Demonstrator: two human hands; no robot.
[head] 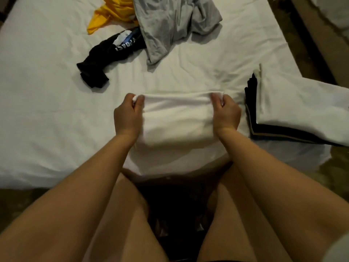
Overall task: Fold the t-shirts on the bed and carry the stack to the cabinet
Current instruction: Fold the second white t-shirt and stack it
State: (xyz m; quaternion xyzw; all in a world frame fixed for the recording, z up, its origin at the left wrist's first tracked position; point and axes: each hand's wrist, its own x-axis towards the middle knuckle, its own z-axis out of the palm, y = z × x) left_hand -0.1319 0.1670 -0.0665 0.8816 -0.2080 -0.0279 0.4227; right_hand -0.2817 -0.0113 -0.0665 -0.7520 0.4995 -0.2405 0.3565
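White sheet (pixel 47 110); yellow shirt (pixel 111 14), grey shirt (pixel 170 21), black printed shirt (pixel 105 55)

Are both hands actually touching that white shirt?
Touching. The head view shows the left hand and the right hand each pinching a far corner of the white shirt, with fingers curled round the cloth.

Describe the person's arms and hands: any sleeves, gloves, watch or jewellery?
No gloves on the left hand or right hand, and no watch or bracelet at either wrist. Both forearms are uncovered as far as the view shows. A pale patch at the bottom right corner may be a sleeve edge; unclear.
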